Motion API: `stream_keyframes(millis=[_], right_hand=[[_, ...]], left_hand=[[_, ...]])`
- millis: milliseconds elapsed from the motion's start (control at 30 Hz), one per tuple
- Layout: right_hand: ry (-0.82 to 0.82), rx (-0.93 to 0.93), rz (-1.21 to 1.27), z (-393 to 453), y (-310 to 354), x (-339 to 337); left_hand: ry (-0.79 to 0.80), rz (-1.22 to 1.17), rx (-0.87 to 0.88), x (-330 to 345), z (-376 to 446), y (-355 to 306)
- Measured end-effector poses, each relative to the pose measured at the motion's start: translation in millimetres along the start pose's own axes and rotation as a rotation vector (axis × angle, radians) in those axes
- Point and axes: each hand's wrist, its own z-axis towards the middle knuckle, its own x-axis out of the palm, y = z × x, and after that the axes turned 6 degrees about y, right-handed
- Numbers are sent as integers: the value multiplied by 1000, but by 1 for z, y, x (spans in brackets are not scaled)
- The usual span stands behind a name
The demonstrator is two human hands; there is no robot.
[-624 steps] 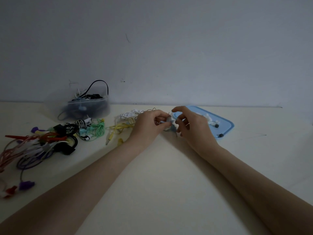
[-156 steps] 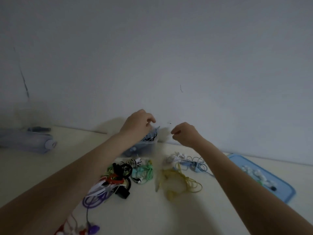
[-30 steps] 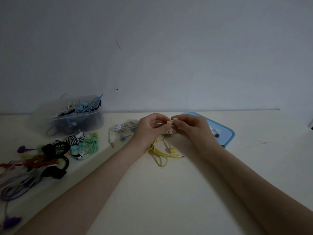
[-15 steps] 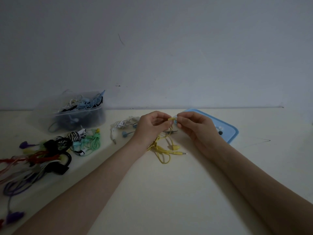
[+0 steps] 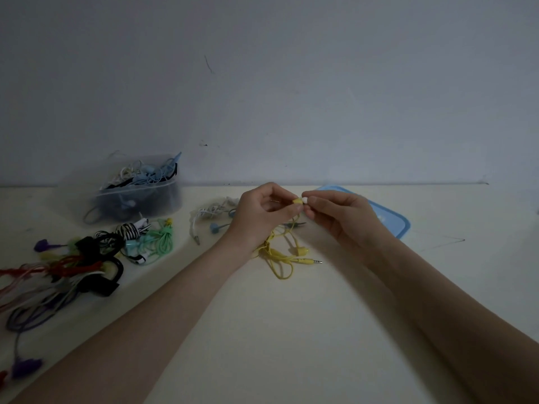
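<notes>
A pair of yellow earphones (image 5: 280,256) lies on the cream table, its cable looped and its plug pointing right. My left hand (image 5: 262,212) pinches one yellow earbud (image 5: 297,201) raised above the table. My right hand (image 5: 341,217) pinches the small white tip (image 5: 304,200) at that earbud's end. The second yellow earbud (image 5: 303,251) rests on the table beneath my hands.
A clear plastic tub (image 5: 137,196) full of tangled earphones stands at the back left. In front of it lie several more earphones: green (image 5: 162,240), zebra-striped (image 5: 128,230), red, purple, black, and white ones (image 5: 210,212). A blue lid (image 5: 390,218) lies behind my right hand.
Both hands have lifted the yellow earbud slightly, and the white tip now shows between my fingertips. Five seconds ago my hands were at the tub.
</notes>
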Motion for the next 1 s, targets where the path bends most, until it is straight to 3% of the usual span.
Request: stream_keyframes(millis=[100,200,300,433,667,867,1000], right_hand=[[-62,-122,-278,4,19,-5],[-239,-224,-879,9,32,-23],[-238,-115,-1311,10,32,-41],[-202,2,-1402,10,29,-46],[-201,-85,-1444,25,28,-32],[-164,35,-1571,47,18,-25],[-199,22,-1538,51,15,-28]], left_hand=[[-38,43,25,3,2,0],[-79,175,52,8,4,7],[-102,216,40,11,6,13],[-93,230,26,11,6,15],[-77,222,18,11,6,14],[-92,140,-20,9,5,15],[-94,122,-30,8,6,15]])
